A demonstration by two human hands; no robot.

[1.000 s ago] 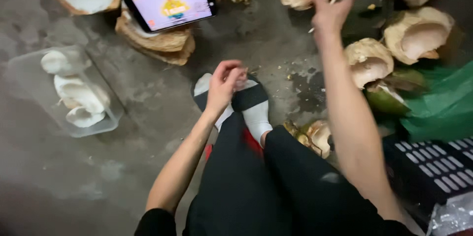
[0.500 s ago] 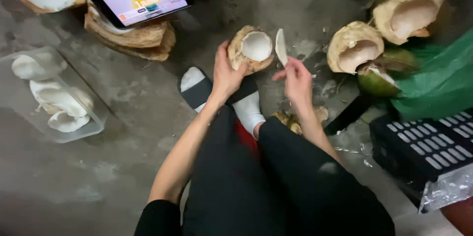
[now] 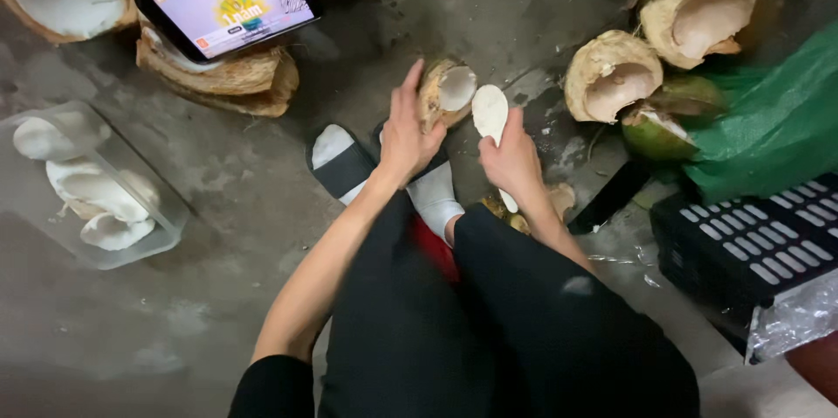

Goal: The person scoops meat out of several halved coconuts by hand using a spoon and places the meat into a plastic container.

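Coconut-processing workspace: wet concrete floor (image 3: 227, 209), coconut husks (image 3: 611, 78), plastic crate (image 3: 751, 243).

Your only view comes from the camera on your head, tipped steeply down past your own black-clad legs (image 3: 489, 331) to the concrete floor (image 3: 218, 182). It sits close: your knees fill the bottom edge. Taking the phone (image 3: 229, 1) as landmark, it lies at the far upper left, screen facing you; the floor nearer than it fills the middle, and the black crate (image 3: 742, 243) lies far to its right.
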